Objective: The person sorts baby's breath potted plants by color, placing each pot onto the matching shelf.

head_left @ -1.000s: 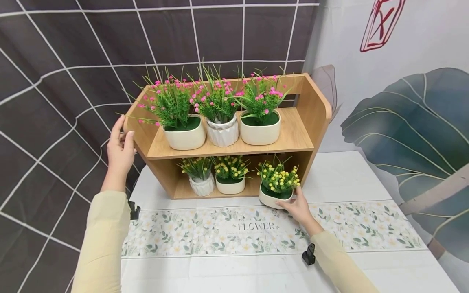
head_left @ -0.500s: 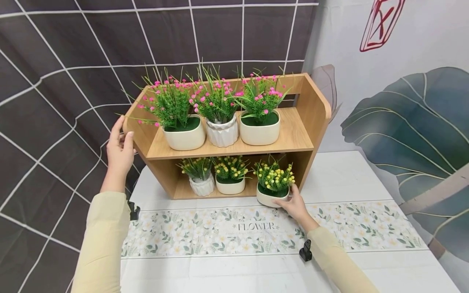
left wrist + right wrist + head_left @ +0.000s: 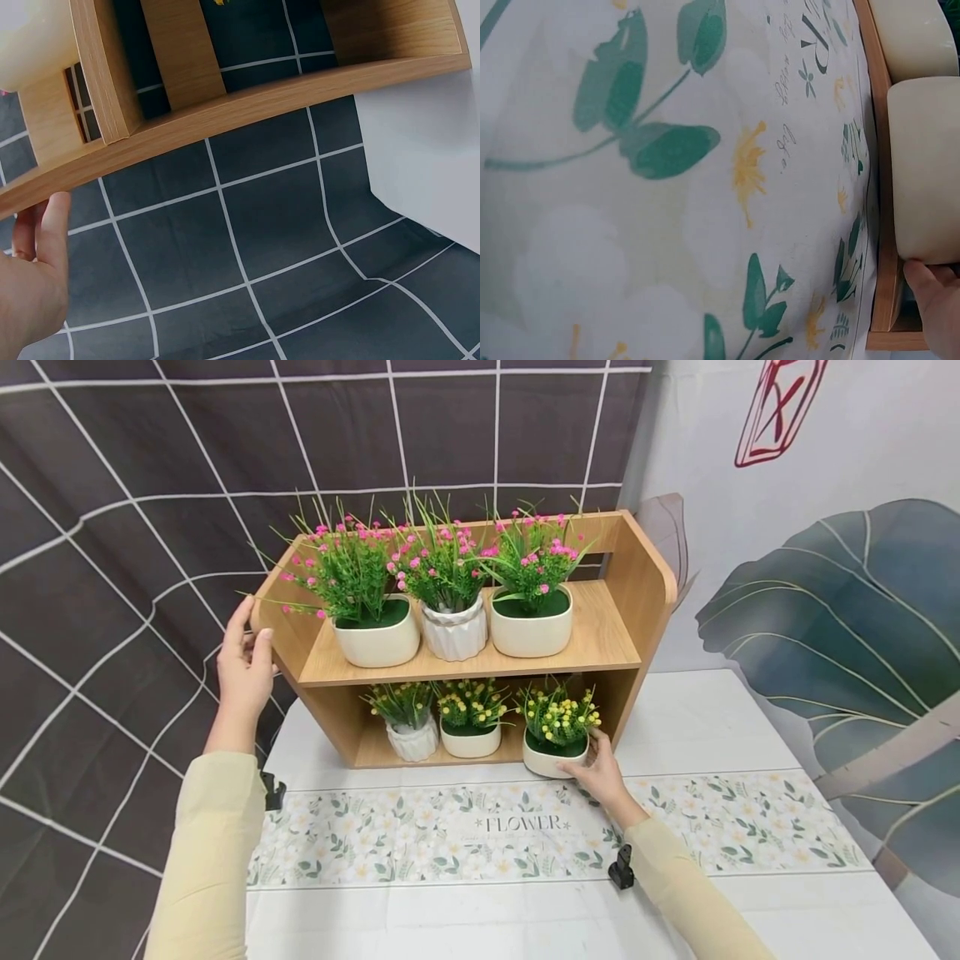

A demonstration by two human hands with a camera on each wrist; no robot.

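In the head view my right hand point(image 3: 598, 774) holds a cream oval pot with a yellow-flowered plant point(image 3: 557, 762) by its right end. The pot sits at the front edge of the lower shelf's right part; in the right wrist view a thumb point(image 3: 922, 279) lies against the cream pot point(image 3: 930, 172). My left hand point(image 3: 246, 681) touches the left side panel of the two-tier wooden shelf point(image 3: 442, 675). Its fingertips point(image 3: 58, 204) rest on the panel's outer face in the left wrist view. Left of the held pot stand another cream yellow-flowered pot point(image 3: 471, 743) and a white pleated one point(image 3: 414, 742).
Three pink-flowered plants line the upper shelf: a cream pot point(image 3: 378, 642), a white pleated pot point(image 3: 455, 631) and a cream pot point(image 3: 531, 633). A white table point(image 3: 420, 922) with a floral runner point(image 3: 360, 843) lies in front. A dark grid-patterned cloth point(image 3: 442, 431) hangs behind.
My right hand has moved the yellow-flowered pot slightly left and back, onto the lower shelf's front edge. The left hand stays on the shelf's side panel.
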